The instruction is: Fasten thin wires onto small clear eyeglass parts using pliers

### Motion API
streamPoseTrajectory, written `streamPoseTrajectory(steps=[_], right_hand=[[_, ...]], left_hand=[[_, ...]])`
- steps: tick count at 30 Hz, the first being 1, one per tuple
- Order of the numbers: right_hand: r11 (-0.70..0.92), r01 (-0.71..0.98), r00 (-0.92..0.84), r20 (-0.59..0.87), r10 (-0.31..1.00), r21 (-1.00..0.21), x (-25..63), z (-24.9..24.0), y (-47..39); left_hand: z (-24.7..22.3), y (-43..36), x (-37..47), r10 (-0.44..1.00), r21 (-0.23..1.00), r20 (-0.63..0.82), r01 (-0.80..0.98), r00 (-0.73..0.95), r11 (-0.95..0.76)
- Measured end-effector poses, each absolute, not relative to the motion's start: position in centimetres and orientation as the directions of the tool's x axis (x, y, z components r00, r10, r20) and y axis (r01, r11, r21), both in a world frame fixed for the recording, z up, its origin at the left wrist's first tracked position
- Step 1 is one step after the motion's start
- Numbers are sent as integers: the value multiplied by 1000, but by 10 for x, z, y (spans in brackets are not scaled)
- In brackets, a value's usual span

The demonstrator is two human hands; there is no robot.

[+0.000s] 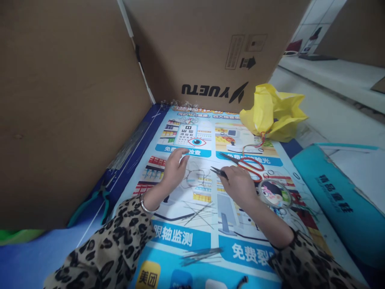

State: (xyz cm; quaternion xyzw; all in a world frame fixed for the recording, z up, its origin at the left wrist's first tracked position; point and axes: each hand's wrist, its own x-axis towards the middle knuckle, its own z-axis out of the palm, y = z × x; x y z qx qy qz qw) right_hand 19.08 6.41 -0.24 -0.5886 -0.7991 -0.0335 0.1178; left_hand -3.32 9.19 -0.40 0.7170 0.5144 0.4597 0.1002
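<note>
My right hand (239,184) is closed around a pair of long-nosed pliers (219,171); the dark jaws stick out to the left, slightly apart, and the handles are hidden in the palm. Across from it my left hand (173,170) is raised over the poster, thumb and forefinger apart. Between the hands is a thin wire ring (197,181) with small loops around it; whether the left fingers touch it I cannot tell. Loose straight wires (197,212) lie below it, and a bundle of wires (201,256) is nearer me. Red-handled scissors (251,164) lie just beyond my right hand.
A printed poster (180,277) covers the work surface. Cardboard panels (210,48) stand at the back and left. Teal-handled pliers (93,204) lie left. On the right are a roll of clear tape (275,194), a yellow bag (272,112) and a teal box (337,200).
</note>
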Motion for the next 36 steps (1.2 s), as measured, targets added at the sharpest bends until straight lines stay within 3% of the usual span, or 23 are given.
streamPoseTrajectory(steps=[3,6,10,15,21,24,27,30,33,36], right_hand=[[337,921,-278,278,920,-196,192,-11,66],[413,865,-321,320,892,-284,189,-17,64],[489,817,-404,300,864,-307,183,-17,61],[396,894,-337,268,903,-208,183,-6,75],[299,953,-301,217,929,45,170,-2,103],[316,946,-323,228,919,66,163,-6,111],[400,915,-368,311,876,-45,162,-6,113],[451,825,-327,364,872,-341,158,-3,107],[327,648,-225,237,945,-687,147,-2,99],[238,578,-202,146,968,-781,135,-5,93]], left_hand=[[1,82,-30,830,564,523,651,194,-508],[1,77,-26,825,436,416,713,382,-550],[2,80,-31,878,342,340,825,337,-450],[-1,92,-40,938,335,269,892,219,-304],[-10,97,-29,946,326,241,900,216,-288],[-11,96,-29,940,339,258,891,222,-303],[-12,96,-30,944,407,269,866,190,-290],[-13,94,-29,964,531,237,816,118,-231],[-12,92,-23,971,622,225,755,82,-208],[-14,89,-19,961,649,259,720,96,-247]])
